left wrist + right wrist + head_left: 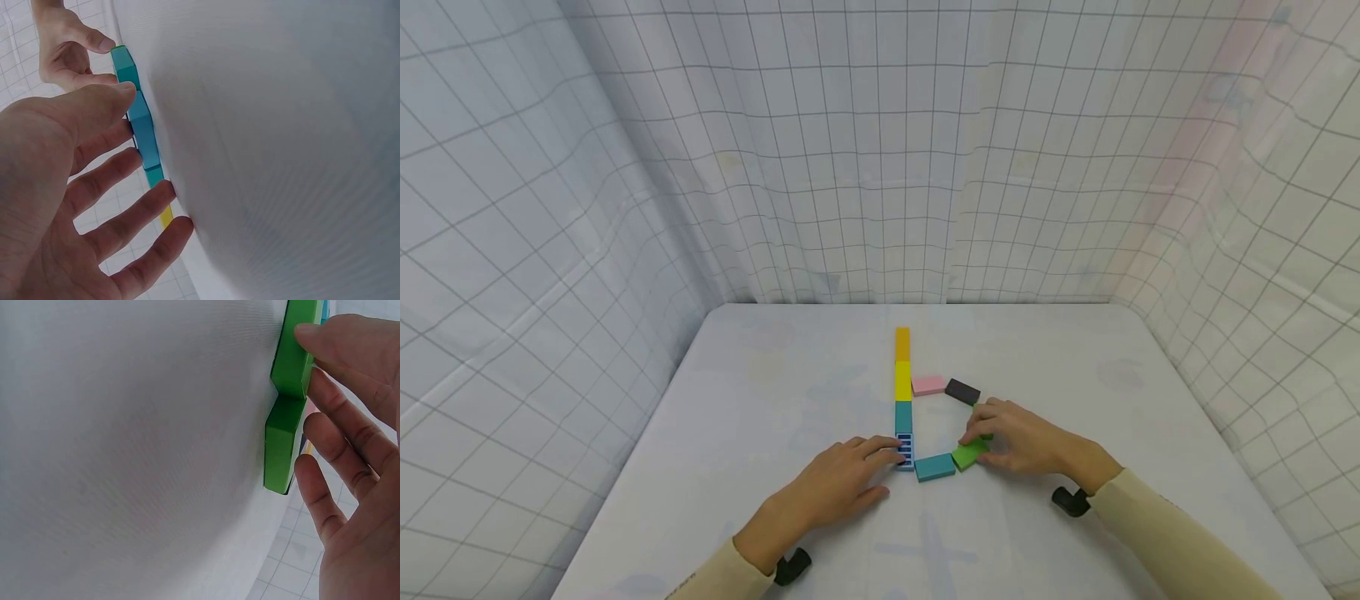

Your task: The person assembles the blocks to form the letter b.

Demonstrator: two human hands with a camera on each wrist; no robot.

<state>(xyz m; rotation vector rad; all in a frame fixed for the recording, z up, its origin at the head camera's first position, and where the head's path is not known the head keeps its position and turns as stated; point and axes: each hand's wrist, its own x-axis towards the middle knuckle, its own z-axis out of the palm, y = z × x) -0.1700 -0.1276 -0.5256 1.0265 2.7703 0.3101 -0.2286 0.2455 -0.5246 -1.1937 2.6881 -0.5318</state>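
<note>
Flat rectangular blocks lie on the white table in a straight column with a curved row bulging from its right side. My right hand (1015,437) pinches a light green block (967,455) between thumb and fingers at the curve's near right. Another green block (280,450) lies end to end with it, mostly hidden by that hand in the head view. My left hand (848,479) has its fingers loosely spread, fingertips touching the blue block with white stripes (908,450) at the column's near end. Between the striped and light green blocks sits a teal-blue block (936,467).
Farther up the column are a teal block (903,417), a yellow block (902,381) and an orange block (902,343). A pink block (928,385) and a black block (962,391) form the curve's far side. Grid-patterned curtains (880,167) enclose the table (760,375).
</note>
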